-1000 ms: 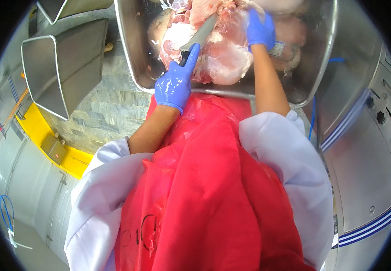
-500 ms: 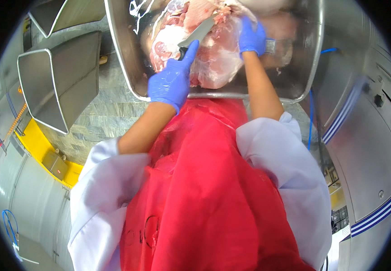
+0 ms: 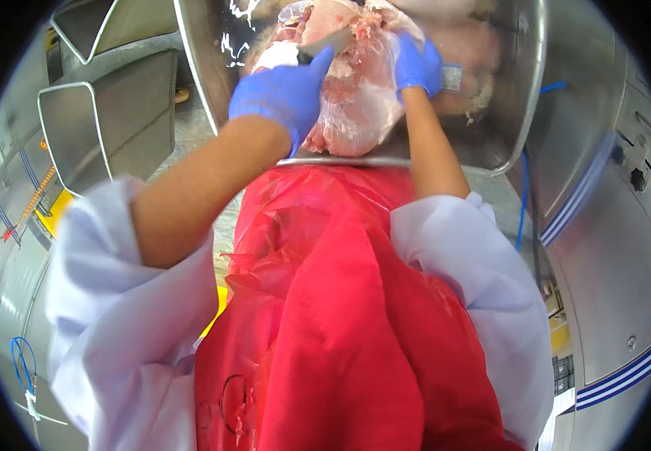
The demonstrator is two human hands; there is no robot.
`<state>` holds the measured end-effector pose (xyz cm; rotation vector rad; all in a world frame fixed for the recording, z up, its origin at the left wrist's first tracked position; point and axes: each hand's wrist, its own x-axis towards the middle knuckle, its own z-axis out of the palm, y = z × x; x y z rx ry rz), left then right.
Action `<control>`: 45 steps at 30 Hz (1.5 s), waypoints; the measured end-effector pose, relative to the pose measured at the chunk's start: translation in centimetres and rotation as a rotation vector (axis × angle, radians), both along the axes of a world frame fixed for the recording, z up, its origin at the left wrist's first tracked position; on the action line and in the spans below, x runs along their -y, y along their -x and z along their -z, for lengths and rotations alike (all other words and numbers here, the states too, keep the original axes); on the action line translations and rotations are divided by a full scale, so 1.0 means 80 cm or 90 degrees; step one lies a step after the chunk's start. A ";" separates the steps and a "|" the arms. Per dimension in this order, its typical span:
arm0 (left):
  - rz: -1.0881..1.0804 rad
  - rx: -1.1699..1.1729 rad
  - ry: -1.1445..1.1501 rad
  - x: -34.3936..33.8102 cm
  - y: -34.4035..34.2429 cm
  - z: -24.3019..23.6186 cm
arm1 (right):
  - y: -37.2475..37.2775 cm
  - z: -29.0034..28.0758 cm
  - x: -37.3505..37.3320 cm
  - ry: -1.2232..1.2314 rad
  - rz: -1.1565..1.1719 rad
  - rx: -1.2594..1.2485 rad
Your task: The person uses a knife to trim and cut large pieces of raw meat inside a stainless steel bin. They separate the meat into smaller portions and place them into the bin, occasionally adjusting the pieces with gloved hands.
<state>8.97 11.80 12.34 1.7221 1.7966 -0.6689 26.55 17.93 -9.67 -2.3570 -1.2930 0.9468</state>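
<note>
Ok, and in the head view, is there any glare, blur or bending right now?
Head view: white glare streaks on the metal tub, toward its upper left; head view: the left hand and knife blade look soft, perhaps from motion; head view: fisheye bending at the sides, with black around the picture's curved border.

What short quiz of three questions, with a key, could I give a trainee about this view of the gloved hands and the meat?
1. Which hand holds the knife?
2. True or false: the right hand is against the edge of the large cut of meat.
3. Multiple choice: what colour is the apron worn in front of the metal tub?
A) green
B) red
C) yellow

Key:
1. The left hand.
2. True.
3. B.
</note>
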 end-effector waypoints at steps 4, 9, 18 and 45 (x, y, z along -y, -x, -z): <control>-0.118 0.048 0.008 0.046 -0.006 0.046 | -0.004 -0.017 0.001 -0.024 -0.037 0.022; -0.133 0.054 0.020 0.059 0.001 0.059 | 0.005 -0.010 0.008 -0.083 -0.010 0.030; -0.041 0.007 0.108 -0.014 -0.007 -0.030 | 0.002 0.001 0.012 -0.131 0.007 0.016; -0.124 0.040 -0.044 0.061 -0.011 0.075 | -0.003 0.003 0.018 -0.159 0.015 -0.013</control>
